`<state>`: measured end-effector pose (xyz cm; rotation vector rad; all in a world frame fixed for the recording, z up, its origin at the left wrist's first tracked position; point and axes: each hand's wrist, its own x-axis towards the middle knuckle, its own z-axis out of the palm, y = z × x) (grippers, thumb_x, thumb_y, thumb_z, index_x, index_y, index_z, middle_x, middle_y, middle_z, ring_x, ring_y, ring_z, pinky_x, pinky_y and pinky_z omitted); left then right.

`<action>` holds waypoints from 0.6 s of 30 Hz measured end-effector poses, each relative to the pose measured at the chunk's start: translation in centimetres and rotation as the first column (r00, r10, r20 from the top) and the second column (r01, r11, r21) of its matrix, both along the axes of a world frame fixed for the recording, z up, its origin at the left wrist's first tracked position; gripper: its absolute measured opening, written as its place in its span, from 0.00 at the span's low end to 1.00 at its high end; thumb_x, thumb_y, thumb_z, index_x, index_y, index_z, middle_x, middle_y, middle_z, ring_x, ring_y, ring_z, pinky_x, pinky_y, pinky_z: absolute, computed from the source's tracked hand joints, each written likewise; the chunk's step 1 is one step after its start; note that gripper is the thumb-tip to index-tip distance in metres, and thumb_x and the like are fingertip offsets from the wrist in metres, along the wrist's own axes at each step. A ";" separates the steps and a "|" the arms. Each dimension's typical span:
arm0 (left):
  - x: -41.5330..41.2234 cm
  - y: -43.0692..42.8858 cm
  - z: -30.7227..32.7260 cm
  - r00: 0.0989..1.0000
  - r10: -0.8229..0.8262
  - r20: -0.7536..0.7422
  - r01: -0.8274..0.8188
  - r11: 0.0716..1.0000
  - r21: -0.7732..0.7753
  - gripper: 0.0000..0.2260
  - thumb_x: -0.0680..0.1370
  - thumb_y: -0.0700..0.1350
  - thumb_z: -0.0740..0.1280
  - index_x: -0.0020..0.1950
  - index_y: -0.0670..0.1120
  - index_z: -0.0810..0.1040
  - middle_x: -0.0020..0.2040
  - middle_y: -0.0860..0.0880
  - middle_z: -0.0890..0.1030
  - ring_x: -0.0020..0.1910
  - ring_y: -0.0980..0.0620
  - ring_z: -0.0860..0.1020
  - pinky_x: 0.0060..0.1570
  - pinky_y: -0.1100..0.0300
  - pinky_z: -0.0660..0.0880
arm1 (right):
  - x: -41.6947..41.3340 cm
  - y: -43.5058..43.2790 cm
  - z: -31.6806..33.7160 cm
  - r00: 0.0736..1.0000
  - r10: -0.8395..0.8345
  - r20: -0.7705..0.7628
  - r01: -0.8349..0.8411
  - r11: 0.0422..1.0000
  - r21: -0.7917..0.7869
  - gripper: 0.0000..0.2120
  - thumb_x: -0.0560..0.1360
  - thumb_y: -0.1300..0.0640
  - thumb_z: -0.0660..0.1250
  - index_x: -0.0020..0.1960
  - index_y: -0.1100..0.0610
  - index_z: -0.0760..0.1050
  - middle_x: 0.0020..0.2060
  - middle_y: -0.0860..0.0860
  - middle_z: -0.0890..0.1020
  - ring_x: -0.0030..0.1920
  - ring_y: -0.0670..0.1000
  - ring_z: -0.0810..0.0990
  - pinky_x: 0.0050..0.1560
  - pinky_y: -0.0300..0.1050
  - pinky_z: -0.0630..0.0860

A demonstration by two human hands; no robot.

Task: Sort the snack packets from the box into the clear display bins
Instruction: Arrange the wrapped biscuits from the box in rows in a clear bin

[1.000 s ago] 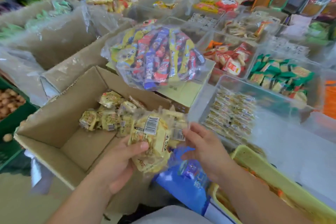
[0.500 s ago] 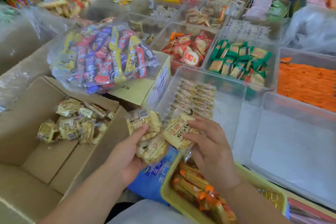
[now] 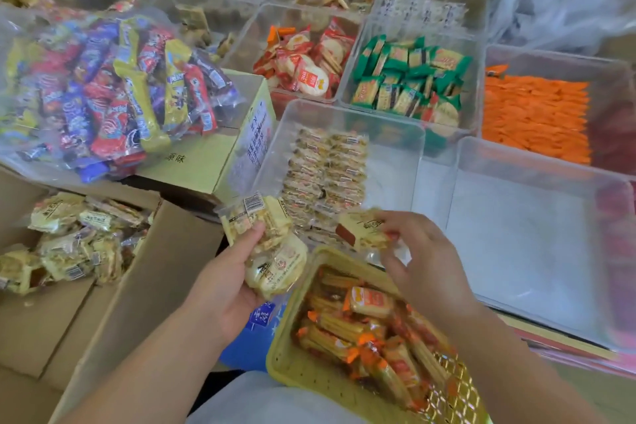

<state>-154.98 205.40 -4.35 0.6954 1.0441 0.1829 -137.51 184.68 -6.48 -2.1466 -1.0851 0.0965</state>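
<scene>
A stack of packets [image 3: 272, 244], pale yellow with a barcode on the top one, sits just left of centre in the frame. The left hand [image 3: 223, 286] grips it, thumb across the front and fingers curled behind. Just to the right, the right hand [image 3: 426, 262] pinches a single packet [image 3: 364, 229] of the same kind between thumb and fingertips. This packet has a red-brown end and is held at the near edge of a clear bin [image 3: 421, 148].

In that bin, at the centre of the frame, matching packets lie in two neat rows [image 3: 327, 169] along its left side. Its right side shows the white bottom. More of these packets lie in a loose heap [image 3: 75, 244] in the cardboard box [image 3: 161, 279] at lower left, its near wall beside the left forearm.

Below the hands, at bottom centre, a yellow basket [image 3: 303, 375] holds orange-wrapped sticks [image 3: 361, 330]. A blue bag [image 3: 251, 334] shows between the basket and the left wrist.

To the right of the rowed bin stands a second clear bin [image 3: 516, 234]. Further up the frame, three more bins stand side by side. One holds red-and-white crackers [image 3: 306, 62], the next green packets [image 3: 409, 76], and the last orange packets [image 3: 537, 113] at the right.

At upper left a clear bag of mixed bars [image 3: 113, 89], blue, red and yellow, rests on a yellow carton [image 3: 203, 158]. The carton stands between the box and the bins. More bins fill the top edge, too blurred to read.
</scene>
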 end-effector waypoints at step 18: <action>-0.6 -0.3 -0.3 0.999 -0.032 -0.011 0.032 0.998 0.046 0.25 0.72 0.54 0.71 0.67 0.47 0.80 0.60 0.44 0.86 0.59 0.45 0.85 0.62 0.43 0.78 | 8.4 8.2 -3.6 0.857 0.505 0.105 -0.102 0.366 -0.925 0.21 0.75 0.67 0.63 0.67 0.53 0.70 0.37 0.49 0.75 0.40 0.53 0.77 0.39 0.48 0.73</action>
